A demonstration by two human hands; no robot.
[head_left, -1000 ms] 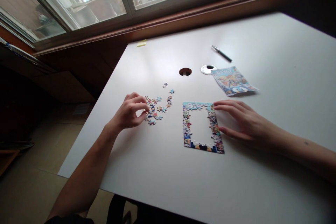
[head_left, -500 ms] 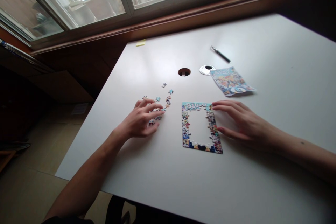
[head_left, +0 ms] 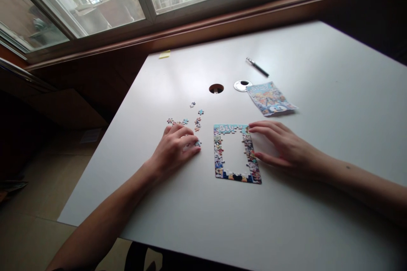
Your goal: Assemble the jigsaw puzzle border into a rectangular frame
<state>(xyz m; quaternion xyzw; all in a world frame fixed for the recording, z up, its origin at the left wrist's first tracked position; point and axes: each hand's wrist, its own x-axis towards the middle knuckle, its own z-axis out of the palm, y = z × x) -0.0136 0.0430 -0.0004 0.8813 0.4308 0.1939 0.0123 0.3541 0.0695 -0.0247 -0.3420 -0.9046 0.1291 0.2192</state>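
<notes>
A jigsaw border [head_left: 218, 165] lies flat on the white table, a rectangle of joined pieces around a bare middle. My right hand [head_left: 280, 146] rests at its right side, fingers apart, with fingertips at the upper right corner and thumb by the right edge. To the left, my left hand [head_left: 178, 146] is curled low over the loose pieces, thumb and forefinger closed on a small bluish puzzle piece [head_left: 199, 143]. Several loose puzzle pieces [head_left: 197, 124] lie just beyond its fingers; some are hidden under the hand.
A creased picture sheet [head_left: 270, 99] lies behind the border, overlapping a silver ring-shaped cover [head_left: 241, 86]. Left of that is a round hole [head_left: 216, 89] in the table [head_left: 178, 220]. A black pen [head_left: 257, 67] and yellow sticky note [head_left: 164, 54] lie farther back, before the window.
My left thumb and forefinger have come together on a puzzle piece. My right hand keeps its place at the border. The whole view has shifted slightly.
</notes>
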